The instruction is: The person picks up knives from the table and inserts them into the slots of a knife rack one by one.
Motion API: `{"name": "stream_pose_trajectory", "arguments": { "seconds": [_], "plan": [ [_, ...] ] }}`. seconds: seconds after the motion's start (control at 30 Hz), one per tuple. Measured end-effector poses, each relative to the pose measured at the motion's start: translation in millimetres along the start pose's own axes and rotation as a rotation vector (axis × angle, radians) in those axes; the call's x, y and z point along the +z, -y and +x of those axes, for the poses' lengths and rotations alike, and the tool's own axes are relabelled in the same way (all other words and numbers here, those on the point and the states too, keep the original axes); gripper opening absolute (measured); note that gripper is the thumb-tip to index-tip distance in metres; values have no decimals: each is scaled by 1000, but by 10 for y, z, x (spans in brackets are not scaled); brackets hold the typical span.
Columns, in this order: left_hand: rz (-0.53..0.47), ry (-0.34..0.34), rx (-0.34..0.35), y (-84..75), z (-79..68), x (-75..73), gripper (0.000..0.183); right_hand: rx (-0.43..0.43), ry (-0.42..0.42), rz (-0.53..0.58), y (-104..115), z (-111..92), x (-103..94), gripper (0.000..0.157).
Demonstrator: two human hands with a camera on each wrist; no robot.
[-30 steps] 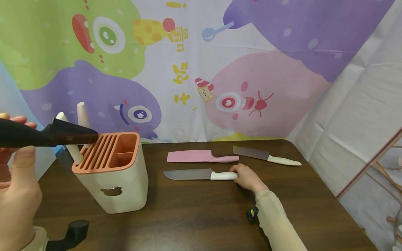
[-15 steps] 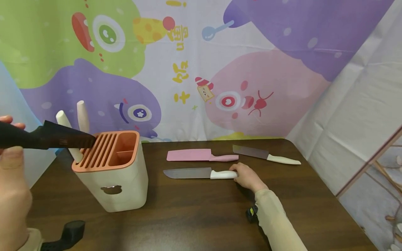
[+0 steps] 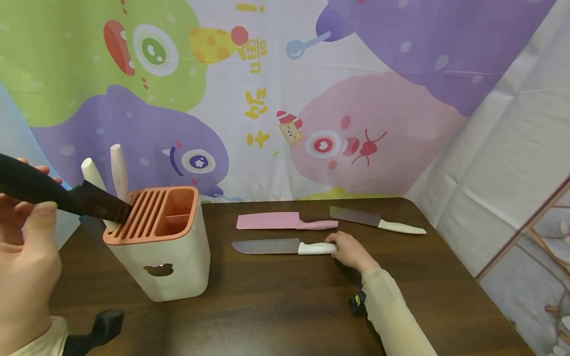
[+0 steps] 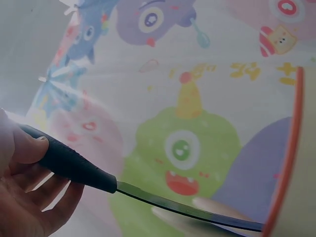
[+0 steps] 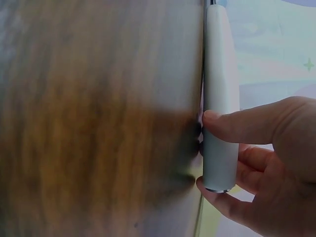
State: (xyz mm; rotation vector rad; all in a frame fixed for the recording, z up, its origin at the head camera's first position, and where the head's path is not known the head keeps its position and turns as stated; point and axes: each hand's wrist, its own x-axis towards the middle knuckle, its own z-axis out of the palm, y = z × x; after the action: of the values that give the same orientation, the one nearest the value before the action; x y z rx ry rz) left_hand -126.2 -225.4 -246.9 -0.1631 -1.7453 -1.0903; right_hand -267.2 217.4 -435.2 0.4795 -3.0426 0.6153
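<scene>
My left hand (image 3: 31, 262) pinches the black handle of a black-bladed knife (image 3: 95, 200) between thumb and fingers. The blade slants down to the right, its end right at the slotted orange top of a cream knife holder (image 3: 182, 267). In the left wrist view, the black knife (image 4: 79, 163) reaches the holder's orange rim (image 4: 291, 148). On the table, my right hand (image 3: 354, 253) grips the butt of a white-handled knife (image 3: 267, 246), whose blade points left. The right wrist view has thumb and fingers around the white handle (image 5: 220, 84).
Two pale handles (image 3: 118, 170) stick up from the holder's left slots. Behind the white-handled knife lies a pink cleaver (image 3: 269, 221); a cream-handled knife (image 3: 356, 216) is farther right. A cartoon-printed curtain (image 3: 267, 163) hangs behind the brown table (image 3: 267, 301).
The black knife has tilted from nearly level to sloping down, its end staying by the holder's slots. My left hand shifted left, then back right. The right hand has stayed on the white handle.
</scene>
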Motion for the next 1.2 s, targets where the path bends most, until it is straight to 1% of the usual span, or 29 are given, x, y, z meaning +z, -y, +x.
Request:
{"name": "stream_pose_trajectory", "arguments": {
  "seconds": [0.07, 0.13, 0.17, 0.2, 0.37, 0.47, 0.6, 0.7, 0.93, 1.07, 1.2],
  "plan": [
    [37, 12, -70, -23, -3, 28, 39, -4, -1, 11, -16, 2, -2, 27],
    [94, 31, -128, -38, -12, 46, 41, -6, -1, 24, -30, 4, -7, 28],
    [119, 41, -145, -39, -16, 53, 42, -7, 0, 31, -34, 4, -11, 28],
    [107, 46, -152, -35, -15, 59, 43, -8, 2, 38, -39, 4, -14, 28],
    [107, 53, -125, 40, -10, 89, 45, -6, 15, 83, -47, -12, -42, 26],
    [114, 43, -118, 86, -6, 116, 46, -5, 18, 121, -61, -37, -73, 26],
    [106, 29, -119, 138, -10, 147, 44, 0, 13, 197, -81, -69, -124, 26],
    [105, 35, -121, 171, -23, 166, 43, 1, 2, 259, -84, -93, -170, 27],
    [112, 50, -154, 260, -78, 205, 46, -14, -23, 354, -48, -143, -284, 28],
    [129, 55, -166, 317, -107, 227, 47, -29, -50, 368, -9, -160, -324, 29],
    [130, 60, -183, 339, -120, 245, 47, -47, -79, 377, 40, -174, -368, 29]
  ]
}}
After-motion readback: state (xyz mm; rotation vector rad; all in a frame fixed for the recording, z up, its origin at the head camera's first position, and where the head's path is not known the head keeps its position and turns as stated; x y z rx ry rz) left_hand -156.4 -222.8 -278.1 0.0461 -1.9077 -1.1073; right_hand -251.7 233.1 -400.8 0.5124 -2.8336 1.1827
